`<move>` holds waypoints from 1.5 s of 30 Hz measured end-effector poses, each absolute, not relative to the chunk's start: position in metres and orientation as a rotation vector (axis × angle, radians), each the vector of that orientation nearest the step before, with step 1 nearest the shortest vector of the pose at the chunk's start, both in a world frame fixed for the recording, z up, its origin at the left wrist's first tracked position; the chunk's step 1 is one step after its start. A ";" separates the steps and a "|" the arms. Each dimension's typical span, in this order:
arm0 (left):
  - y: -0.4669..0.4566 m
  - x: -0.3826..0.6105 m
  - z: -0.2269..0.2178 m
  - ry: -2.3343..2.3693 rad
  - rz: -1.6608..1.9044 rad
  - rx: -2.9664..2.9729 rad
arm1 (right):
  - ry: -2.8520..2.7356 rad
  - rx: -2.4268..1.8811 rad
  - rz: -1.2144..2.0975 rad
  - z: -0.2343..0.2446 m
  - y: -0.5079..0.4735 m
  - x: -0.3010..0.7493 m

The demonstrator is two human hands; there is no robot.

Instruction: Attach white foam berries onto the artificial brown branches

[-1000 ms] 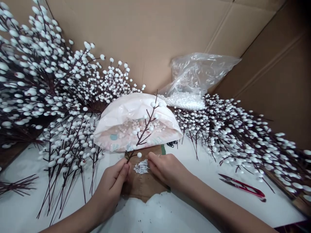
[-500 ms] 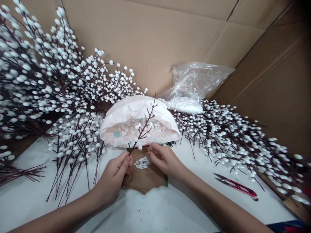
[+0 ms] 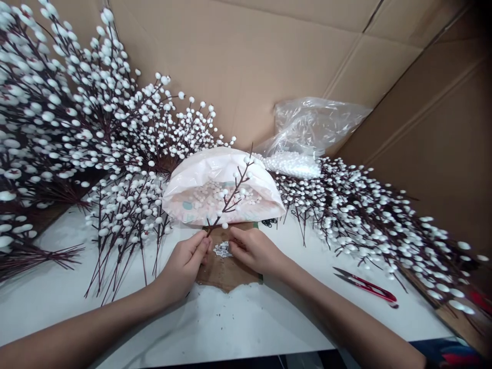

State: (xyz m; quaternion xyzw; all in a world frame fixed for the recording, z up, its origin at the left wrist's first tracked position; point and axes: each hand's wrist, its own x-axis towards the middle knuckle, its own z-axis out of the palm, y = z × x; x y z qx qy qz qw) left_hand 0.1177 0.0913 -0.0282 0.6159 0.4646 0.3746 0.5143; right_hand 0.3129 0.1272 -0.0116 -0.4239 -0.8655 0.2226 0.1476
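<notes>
My left hand (image 3: 187, 261) pinches the base of a dark red twig (image 3: 230, 197) that carries white berry beads and leans up and right over a pink-white plastic bag (image 3: 221, 184) of loose white beads. My right hand (image 3: 255, 251) rests beside it on a brown cardboard scrap (image 3: 226, 271), fingers curled together near a small white glue patch (image 3: 222, 249). What the right fingertips hold is too small to make out.
Piles of beaded branches lie at the left (image 3: 77, 133) and right (image 3: 369, 215). A clear bag of white beads (image 3: 303, 143) stands behind. Red snips (image 3: 365, 287) lie on the white table (image 3: 246, 323) at the right. Cardboard walls (image 3: 269, 56) close in the back.
My view has shifted so everything sits a little higher in the picture. Both hands have drawn closer together at the twig's base and nearer the bag.
</notes>
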 end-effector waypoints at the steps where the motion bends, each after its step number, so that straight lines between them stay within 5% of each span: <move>1: 0.091 0.118 -0.028 1.116 0.898 1.486 | -2.449 -1.225 0.676 -0.010 0.127 0.313; 11: 0.090 0.115 -0.028 1.087 0.906 1.519 | -2.408 -1.276 0.631 -0.010 0.122 0.311; 21: 0.091 0.116 -0.028 1.067 0.928 1.491 | -1.885 -1.244 1.095 -0.014 0.124 0.319; 34: 0.089 0.116 -0.026 1.072 0.931 1.510 | -2.334 -1.449 0.528 -0.011 0.116 0.310; 45: 0.088 0.116 -0.026 1.074 0.937 1.496 | -1.186 -1.047 1.764 -0.003 0.124 0.324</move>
